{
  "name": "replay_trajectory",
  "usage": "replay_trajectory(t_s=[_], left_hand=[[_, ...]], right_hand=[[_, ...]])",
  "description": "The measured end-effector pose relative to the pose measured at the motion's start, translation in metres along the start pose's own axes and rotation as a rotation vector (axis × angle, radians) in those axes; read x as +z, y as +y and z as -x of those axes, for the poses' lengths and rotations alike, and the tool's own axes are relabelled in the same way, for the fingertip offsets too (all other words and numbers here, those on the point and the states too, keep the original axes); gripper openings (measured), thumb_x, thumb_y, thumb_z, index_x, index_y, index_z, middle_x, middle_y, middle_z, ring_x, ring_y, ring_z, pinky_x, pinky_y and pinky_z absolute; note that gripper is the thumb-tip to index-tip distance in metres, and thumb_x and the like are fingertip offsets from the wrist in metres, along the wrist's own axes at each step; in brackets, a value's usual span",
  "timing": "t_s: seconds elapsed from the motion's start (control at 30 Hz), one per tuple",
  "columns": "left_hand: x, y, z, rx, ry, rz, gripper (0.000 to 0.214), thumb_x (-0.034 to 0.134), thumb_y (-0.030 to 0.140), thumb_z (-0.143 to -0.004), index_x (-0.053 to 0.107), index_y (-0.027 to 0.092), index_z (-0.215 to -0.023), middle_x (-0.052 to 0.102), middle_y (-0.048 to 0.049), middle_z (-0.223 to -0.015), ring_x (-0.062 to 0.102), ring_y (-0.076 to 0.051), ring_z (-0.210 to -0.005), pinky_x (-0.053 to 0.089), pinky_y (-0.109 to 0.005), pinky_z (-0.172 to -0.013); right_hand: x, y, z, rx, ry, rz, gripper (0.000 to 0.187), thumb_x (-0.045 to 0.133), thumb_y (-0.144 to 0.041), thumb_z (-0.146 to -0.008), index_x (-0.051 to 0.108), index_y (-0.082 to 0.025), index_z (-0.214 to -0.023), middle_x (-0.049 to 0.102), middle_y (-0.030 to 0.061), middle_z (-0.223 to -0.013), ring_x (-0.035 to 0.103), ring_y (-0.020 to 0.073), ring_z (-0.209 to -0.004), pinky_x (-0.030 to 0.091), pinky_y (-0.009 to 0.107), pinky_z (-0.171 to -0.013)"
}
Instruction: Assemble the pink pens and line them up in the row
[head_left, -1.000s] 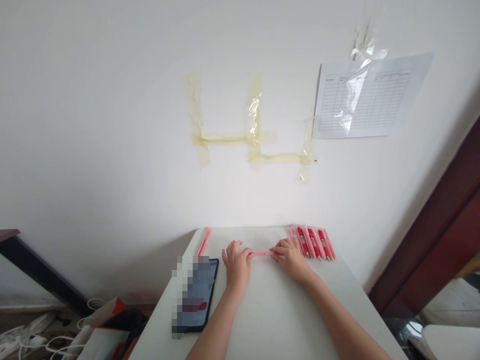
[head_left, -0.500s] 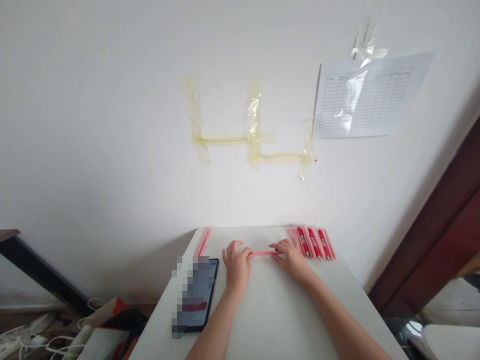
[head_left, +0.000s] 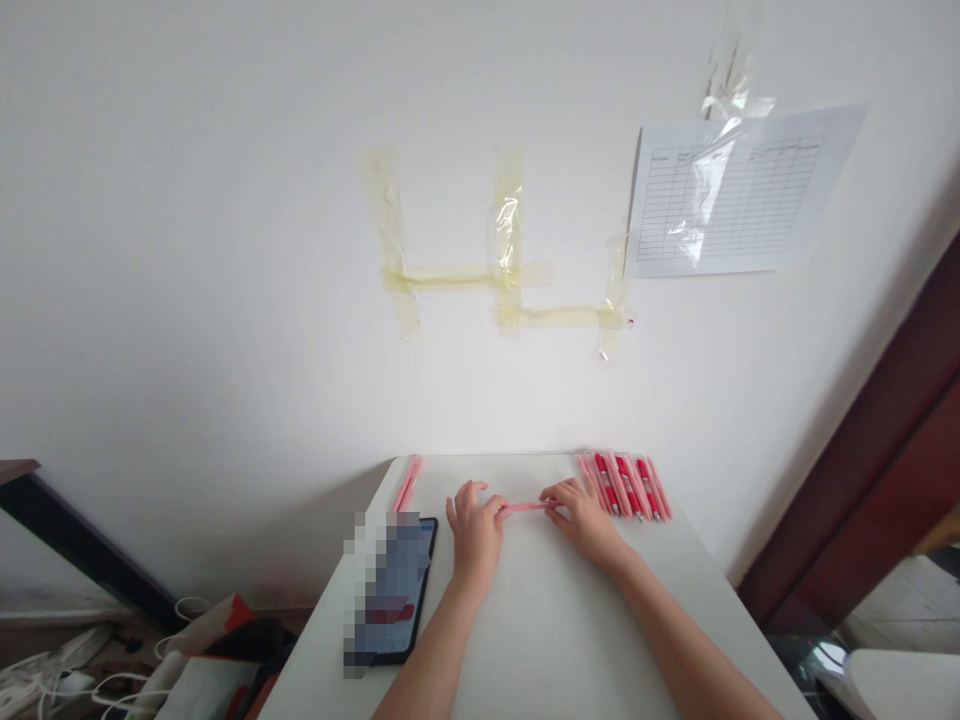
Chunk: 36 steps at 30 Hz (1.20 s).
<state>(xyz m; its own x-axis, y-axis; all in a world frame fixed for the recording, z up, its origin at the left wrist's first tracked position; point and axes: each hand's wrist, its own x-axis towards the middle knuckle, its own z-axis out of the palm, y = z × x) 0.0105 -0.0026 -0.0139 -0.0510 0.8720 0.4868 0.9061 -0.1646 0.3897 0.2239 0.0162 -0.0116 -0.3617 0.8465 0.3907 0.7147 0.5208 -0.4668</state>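
A slim pink pen [head_left: 526, 507] lies crosswise between my two hands, low over the white table. My left hand [head_left: 476, 525] pinches its left end between thumb and forefinger, the other fingers raised. At the opposite end, the thumb and fingertips of my right hand [head_left: 581, 518] close on the pen and hide its tip. Just right of that hand is a row of several pink and red pens [head_left: 628, 487], side by side. Pink pens [head_left: 407, 484] also rest at the table's far left corner.
A phone [head_left: 394, 590], partly pixelated, lies along the left side of the white table [head_left: 555, 640]. The wall behind carries yellowed tape [head_left: 450, 280] and a printed sheet [head_left: 724, 200]. White cables [head_left: 112, 685] and bags sit low at the left; dark red wood [head_left: 855, 440] stands right.
My hands and the pink pen have shifted very slightly; the grip at both ends stays the same. Everything else is where it was.
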Motion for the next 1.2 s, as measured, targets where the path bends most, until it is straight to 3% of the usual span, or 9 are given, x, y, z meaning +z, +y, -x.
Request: replay_trajectory(t_s=[0.1, 0.23, 0.47, 0.67, 0.87, 1.2], left_hand=[[0.001, -0.001, 0.000, 0.009, 0.001, -0.005, 0.020, 0.057, 0.022, -0.090, 0.077, 0.026, -0.090, 0.057, -0.0090, -0.125, 0.047, -0.029, -0.131, 0.030, -0.066, -0.118], [0.001, -0.001, 0.000, 0.011, -0.004, -0.022, 0.020, 0.057, 0.021, -0.090, 0.076, 0.027, -0.090, 0.057, -0.0092, -0.126, 0.046, -0.029, -0.132, 0.029, -0.066, -0.118], [0.002, -0.001, 0.000, 0.028, 0.014, -0.035, 0.017, 0.061, 0.021, -0.088, 0.078, 0.026, -0.089, 0.059, -0.0092, -0.123, 0.051, -0.031, -0.129, 0.033, -0.067, -0.115], [0.001, -0.001, -0.001, 0.026, 0.012, -0.027, 0.016, 0.062, 0.021, -0.087, 0.077, 0.027, -0.089, 0.059, -0.0090, -0.123, 0.050, -0.030, -0.128, 0.033, -0.066, -0.116], [0.000, 0.000, 0.000, -0.003, -0.011, -0.011, 0.016, 0.061, 0.023, -0.089, 0.077, 0.027, -0.089, 0.058, -0.0086, -0.125, 0.047, -0.029, -0.130, 0.029, -0.065, -0.119], [0.003, -0.003, 0.000, 0.023, 0.022, -0.024, 0.018, 0.061, 0.022, -0.089, 0.078, 0.027, -0.089, 0.058, -0.0085, -0.124, 0.049, -0.030, -0.130, 0.032, -0.067, -0.117]], right_hand=[[0.001, 0.001, 0.000, -0.024, -0.007, 0.022, 0.029, 0.052, -0.028, -0.100, 0.065, -0.027, -0.126, 0.071, 0.0064, -0.105, 0.059, 0.0266, -0.113, 0.025, 0.056, -0.119], [0.003, 0.002, -0.001, -0.040, 0.007, 0.056, 0.029, 0.046, -0.032, -0.104, 0.071, -0.028, -0.118, 0.071, 0.0066, -0.102, 0.060, 0.0258, -0.110, 0.029, 0.054, -0.117], [0.003, 0.002, -0.002, -0.017, 0.008, 0.003, 0.023, 0.054, -0.018, -0.097, 0.069, -0.027, -0.111, 0.066, 0.0058, -0.110, 0.059, 0.0245, -0.108, 0.040, 0.048, -0.107], [0.011, 0.010, -0.002, -0.028, 0.012, -0.069, 0.041, 0.055, -0.010, -0.091, 0.065, -0.026, -0.128, 0.063, 0.0081, -0.111, 0.057, 0.0258, -0.107, 0.048, 0.043, -0.098], [0.012, 0.012, -0.001, -0.056, 0.020, -0.048, 0.028, 0.056, -0.014, -0.093, 0.072, -0.026, -0.114, 0.063, 0.0078, -0.109, 0.056, 0.0259, -0.106, 0.047, 0.042, -0.095], [0.011, 0.014, -0.002, -0.070, 0.011, -0.018, 0.028, 0.056, -0.018, -0.096, 0.070, -0.027, -0.119, 0.067, 0.0069, -0.104, 0.058, 0.0262, -0.105, 0.044, 0.047, -0.101]])
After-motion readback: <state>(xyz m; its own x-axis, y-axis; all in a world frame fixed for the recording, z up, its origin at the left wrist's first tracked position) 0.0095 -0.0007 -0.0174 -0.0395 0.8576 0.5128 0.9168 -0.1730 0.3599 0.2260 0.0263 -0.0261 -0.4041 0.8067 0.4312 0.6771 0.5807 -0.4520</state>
